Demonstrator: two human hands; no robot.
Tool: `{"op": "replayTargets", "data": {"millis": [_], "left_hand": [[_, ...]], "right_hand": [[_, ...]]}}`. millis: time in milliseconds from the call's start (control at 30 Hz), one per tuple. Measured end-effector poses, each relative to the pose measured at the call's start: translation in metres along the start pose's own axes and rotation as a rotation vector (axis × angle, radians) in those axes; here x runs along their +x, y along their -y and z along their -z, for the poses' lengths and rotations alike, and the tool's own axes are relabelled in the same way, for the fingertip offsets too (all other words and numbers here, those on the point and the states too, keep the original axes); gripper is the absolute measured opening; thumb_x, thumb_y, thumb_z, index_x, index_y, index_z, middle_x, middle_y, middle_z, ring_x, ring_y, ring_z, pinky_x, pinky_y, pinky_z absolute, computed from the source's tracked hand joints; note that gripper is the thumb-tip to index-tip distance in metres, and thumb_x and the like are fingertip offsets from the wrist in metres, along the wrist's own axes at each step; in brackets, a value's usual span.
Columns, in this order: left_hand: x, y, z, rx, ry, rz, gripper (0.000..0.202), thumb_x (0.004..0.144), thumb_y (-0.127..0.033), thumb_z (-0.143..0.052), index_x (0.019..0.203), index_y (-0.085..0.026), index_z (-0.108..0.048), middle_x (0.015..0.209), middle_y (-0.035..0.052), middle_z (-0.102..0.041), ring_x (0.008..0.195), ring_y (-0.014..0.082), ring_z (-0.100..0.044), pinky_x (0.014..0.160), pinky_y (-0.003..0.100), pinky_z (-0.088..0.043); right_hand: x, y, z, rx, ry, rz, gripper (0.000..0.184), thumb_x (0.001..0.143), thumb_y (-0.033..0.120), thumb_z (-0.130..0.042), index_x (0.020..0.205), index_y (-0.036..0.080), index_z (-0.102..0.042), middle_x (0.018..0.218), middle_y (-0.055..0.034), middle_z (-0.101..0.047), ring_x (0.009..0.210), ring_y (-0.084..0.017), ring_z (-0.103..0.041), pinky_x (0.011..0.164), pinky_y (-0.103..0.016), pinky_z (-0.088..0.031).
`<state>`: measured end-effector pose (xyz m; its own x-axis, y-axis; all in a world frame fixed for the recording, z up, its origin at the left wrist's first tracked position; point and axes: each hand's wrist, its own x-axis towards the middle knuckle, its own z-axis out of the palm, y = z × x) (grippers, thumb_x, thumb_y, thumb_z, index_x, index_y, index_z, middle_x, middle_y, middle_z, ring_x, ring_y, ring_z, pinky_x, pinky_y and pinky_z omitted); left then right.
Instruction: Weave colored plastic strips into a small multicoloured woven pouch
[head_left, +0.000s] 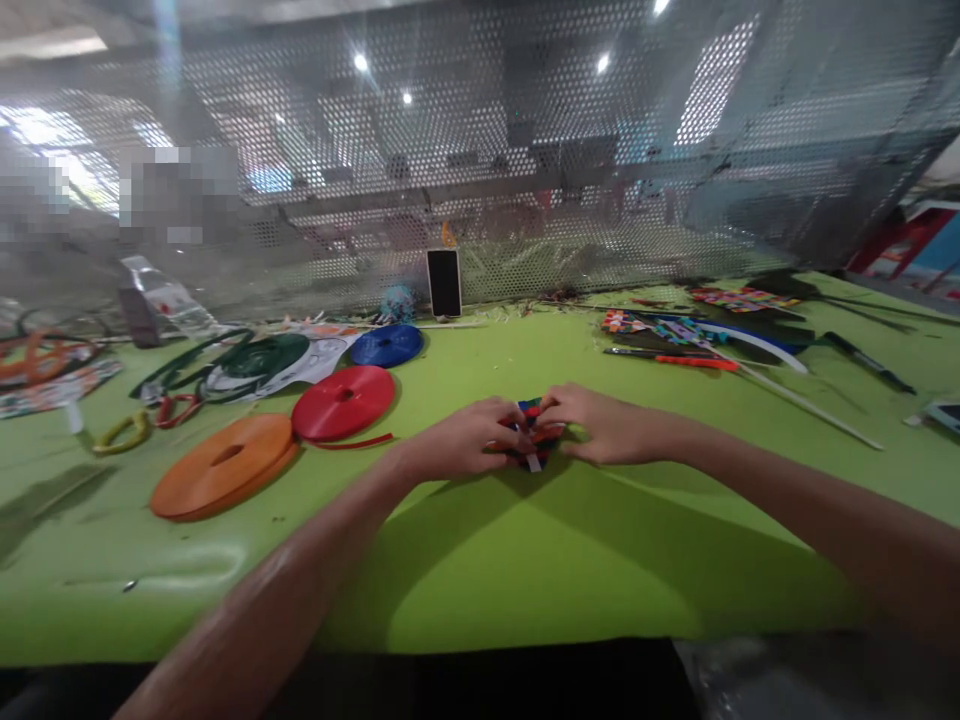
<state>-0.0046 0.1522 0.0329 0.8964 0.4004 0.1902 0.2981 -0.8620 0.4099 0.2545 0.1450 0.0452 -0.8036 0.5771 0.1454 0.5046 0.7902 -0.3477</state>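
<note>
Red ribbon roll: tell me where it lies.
In the head view, the red ribbon roll lies flat on the green table, left of the left hand, between the orange roll and the blue roll.

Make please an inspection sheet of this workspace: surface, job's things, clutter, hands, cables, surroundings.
Surface: green table, with shadows of the arms on it.
Job's things: woven piece, small, many colours, a white strip sticks out at its near edge.
Clutter: orange reel, red reel, blue reel and green reel at left; woven strips and pens at right; phone upright at the back.
Hands: left hand and right hand both grip the woven piece, low on the table.
Cables: nothing seen.
Surroundings: perforated metal screen behind the table; ceiling lights show through it.
</note>
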Motion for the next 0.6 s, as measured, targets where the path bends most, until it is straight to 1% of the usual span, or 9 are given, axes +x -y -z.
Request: {"op": "replayTargets", "data": {"millis": [67,133,233,300,400,433,500,567,600], "left_hand": [[0.000,0.002,-0.002,-0.035,-0.029,0.003,0.030,0.096,-0.018,-0.058,0.121,-0.025,-0.074,0.124,0.0118,-0.067,0.114,0.0254,-0.061,0.102,0.040,-0.047],[0.001,0.004,-0.004,-0.040,-0.081,0.029,0.031,0.100,-0.020,-0.052,0.124,-0.023,-0.071,0.126,0.0122,-0.068,0.114,0.0242,-0.063,0.102,0.039,-0.048],[0.001,0.005,-0.006,-0.027,-0.208,0.069,0.031,0.104,-0.023,-0.047,0.126,-0.018,-0.069,0.119,0.0126,-0.071,0.109,0.0229,-0.066,0.099,0.038,-0.051],[0.001,0.002,-0.006,-0.030,-0.312,0.070,0.031,0.104,-0.025,-0.047,0.124,-0.016,-0.069,0.114,0.0129,-0.073,0.103,0.0219,-0.067,0.093,0.035,-0.053],[0.001,-0.009,-0.006,-0.037,-0.417,0.056,0.028,0.101,-0.032,-0.056,0.121,-0.017,-0.070,0.110,0.0123,-0.073,0.096,0.0211,-0.068,0.086,0.033,-0.053],[0.001,-0.014,-0.005,-0.047,-0.448,0.059,0.027,0.099,-0.033,-0.061,0.119,-0.018,-0.070,0.108,0.0114,-0.073,0.092,0.0206,-0.067,0.083,0.032,-0.053],[0.003,-0.023,-0.005,-0.113,-0.536,0.119,0.021,0.094,-0.033,-0.067,0.106,-0.017,-0.073,0.094,0.0079,-0.072,0.081,0.0179,-0.064,0.074,0.029,-0.051],[0.005,-0.030,-0.005,-0.271,-0.598,0.233,0.019,0.091,-0.034,-0.070,0.091,-0.016,-0.072,0.079,0.0042,-0.068,0.070,0.0150,-0.058,0.065,0.026,-0.047],[0.007,-0.033,-0.005,-0.372,-0.606,0.289,0.021,0.089,-0.036,-0.070,0.086,-0.015,-0.071,0.074,0.0029,-0.066,0.066,0.0140,-0.055,0.061,0.025,-0.045]], "right_hand": [[0.004,-0.001,-0.006,-0.008,-0.009,0.025,0.026,0.082,0.012,-0.070,0.105,0.021,-0.076,0.102,-0.0086,-0.068,0.099,-0.024,-0.062,0.090,-0.038,-0.051],[0.003,-0.004,-0.012,-0.024,-0.077,0.016,0.027,0.085,0.014,-0.068,0.112,0.019,-0.074,0.103,-0.0105,-0.068,0.100,-0.025,-0.062,0.090,-0.041,-0.050],[-0.001,-0.009,-0.019,-0.049,-0.276,0.035,0.027,0.091,0.017,-0.063,0.116,0.019,-0.073,0.105,-0.0123,-0.071,0.099,-0.025,-0.063,0.088,-0.042,-0.051],[-0.002,-0.008,-0.022,-0.017,-0.419,0.046,0.022,0.095,0.019,-0.059,0.111,0.019,-0.075,0.100,-0.0121,-0.072,0.092,-0.024,-0.065,0.082,-0.040,-0.052],[-0.003,0.003,-0.019,0.131,-0.558,0.002,0.018,0.097,0.023,-0.058,0.098,0.020,-0.076,0.093,-0.0090,-0.073,0.085,-0.022,-0.067,0.077,-0.035,-0.052],[-0.003,0.008,-0.017,0.194,-0.580,-0.031,0.017,0.096,0.026,-0.059,0.094,0.021,-0.076,0.091,-0.0076,-0.073,0.083,-0.021,-0.067,0.075,-0.034,-0.052],[-0.004,0.021,-0.011,0.317,-0.579,-0.126,0.019,0.095,0.033,-0.061,0.088,0.021,-0.075,0.085,-0.0052,-0.072,0.078,-0.020,-0.065,0.071,-0.032,-0.051],[-0.005,0.031,-0.006,0.420,-0.544,-0.237,0.024,0.093,0.039,-0.063,0.085,0.020,-0.074,0.080,-0.0037,-0.071,0.072,-0.018,-0.062,0.066,-0.030,-0.048],[-0.006,0.035,-0.005,0.459,-0.526,-0.282,0.026,0.093,0.041,-0.064,0.084,0.019,-0.074,0.078,-0.0032,-0.070,0.071,-0.018,-0.060,0.064,-0.029,-0.047]]}}
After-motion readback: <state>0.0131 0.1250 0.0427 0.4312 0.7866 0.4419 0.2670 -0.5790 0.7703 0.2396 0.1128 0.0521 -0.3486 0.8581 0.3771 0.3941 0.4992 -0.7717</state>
